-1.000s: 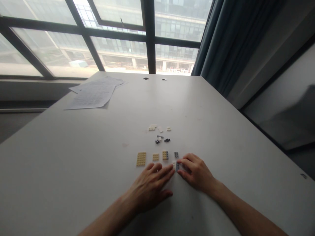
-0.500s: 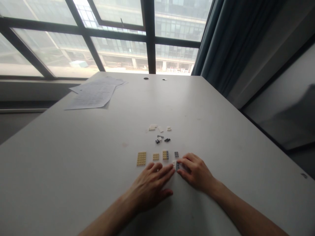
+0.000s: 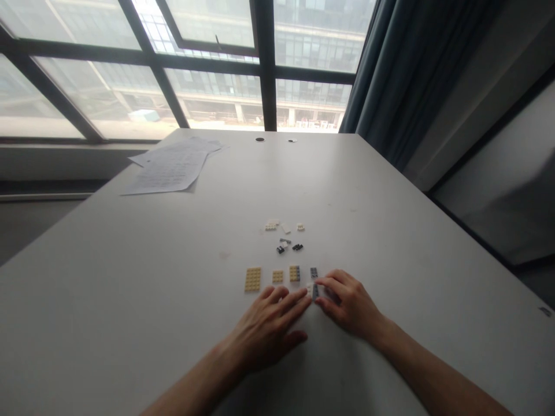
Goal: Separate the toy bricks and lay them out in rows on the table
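My left hand point(image 3: 273, 323) lies flat with its fingers stretched out, the fingertips at a small white toy brick plate point(image 3: 309, 288). Against that white piece stands a grey toy brick plate point(image 3: 315, 292). The thumb and forefinger of my right hand point(image 3: 347, 300) close on the ends of the grey plate. Just beyond is a dark grey plate point(image 3: 314, 272). To the left, in a row, are a tan and grey piece point(image 3: 294, 273), a small tan plate point(image 3: 277, 276) and a larger tan plate point(image 3: 253, 279).
Farther off lie black pieces point(image 3: 297, 247), a thin grey piece point(image 3: 285, 240) and white pieces point(image 3: 271, 226). Printed papers point(image 3: 169, 170) rest at the back left of the white table point(image 3: 390, 242). Behind are a window and a blue curtain point(image 3: 390, 75).
The whole view has shifted slightly, so everything appears a little farther right. Both hands stay at the white and grey pieces with almost the same pose.
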Demonstrator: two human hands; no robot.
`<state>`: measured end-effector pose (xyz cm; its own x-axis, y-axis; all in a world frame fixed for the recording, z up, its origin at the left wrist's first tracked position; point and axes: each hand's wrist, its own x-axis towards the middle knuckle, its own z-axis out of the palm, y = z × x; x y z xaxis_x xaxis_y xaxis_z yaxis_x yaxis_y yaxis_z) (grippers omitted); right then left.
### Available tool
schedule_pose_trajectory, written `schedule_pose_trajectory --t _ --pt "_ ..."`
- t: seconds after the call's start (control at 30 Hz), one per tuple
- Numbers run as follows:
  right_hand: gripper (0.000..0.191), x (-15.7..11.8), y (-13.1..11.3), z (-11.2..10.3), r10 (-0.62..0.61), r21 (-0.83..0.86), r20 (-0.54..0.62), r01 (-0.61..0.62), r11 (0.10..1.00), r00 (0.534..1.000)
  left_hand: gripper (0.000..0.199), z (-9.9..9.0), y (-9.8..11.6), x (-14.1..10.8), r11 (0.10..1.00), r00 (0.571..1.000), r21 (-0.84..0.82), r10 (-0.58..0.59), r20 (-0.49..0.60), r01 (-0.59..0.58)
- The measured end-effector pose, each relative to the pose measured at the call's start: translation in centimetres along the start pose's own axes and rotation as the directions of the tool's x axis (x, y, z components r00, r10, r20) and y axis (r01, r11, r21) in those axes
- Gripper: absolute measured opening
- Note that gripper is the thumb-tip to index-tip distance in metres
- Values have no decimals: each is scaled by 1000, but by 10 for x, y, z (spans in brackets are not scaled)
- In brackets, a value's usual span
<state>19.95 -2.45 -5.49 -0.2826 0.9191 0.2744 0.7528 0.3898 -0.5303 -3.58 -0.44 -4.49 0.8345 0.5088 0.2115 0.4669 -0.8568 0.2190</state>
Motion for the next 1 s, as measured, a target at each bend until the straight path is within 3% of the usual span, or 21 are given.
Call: schedule_pose_trajectory --t 0.17,0.3,0.47,0.6,0.77,1.0 --pt "21 0 -1 -1 22 53 -49 -20 998 999 25 -1 1 -1 995 979 -87 -69 -191 53" --pt "19 1 -1 -1 12 62 -82 -6 998 997 11 -16 -15 7 989 947 -90 -141 -290 120" --pt "17 3 -3 -1 7 69 -92 -1 998 996 20 -39 -63 36 954 935 89 -260 -242 288" --pt "18 3 -4 -2 6 83 -95 2 997 995 31 -39 -91 63 937 968 245 -227 -111 248" --pt "17 4 -3 -2 13 101 -97 -4 995 995 25 -27 -102 80 942 983 282 -183 -30 184" --pt "17 4 -4 -3 14 117 -110 -1 993 994 19 -25 -109 79 943 977 254 -205 -62 214"
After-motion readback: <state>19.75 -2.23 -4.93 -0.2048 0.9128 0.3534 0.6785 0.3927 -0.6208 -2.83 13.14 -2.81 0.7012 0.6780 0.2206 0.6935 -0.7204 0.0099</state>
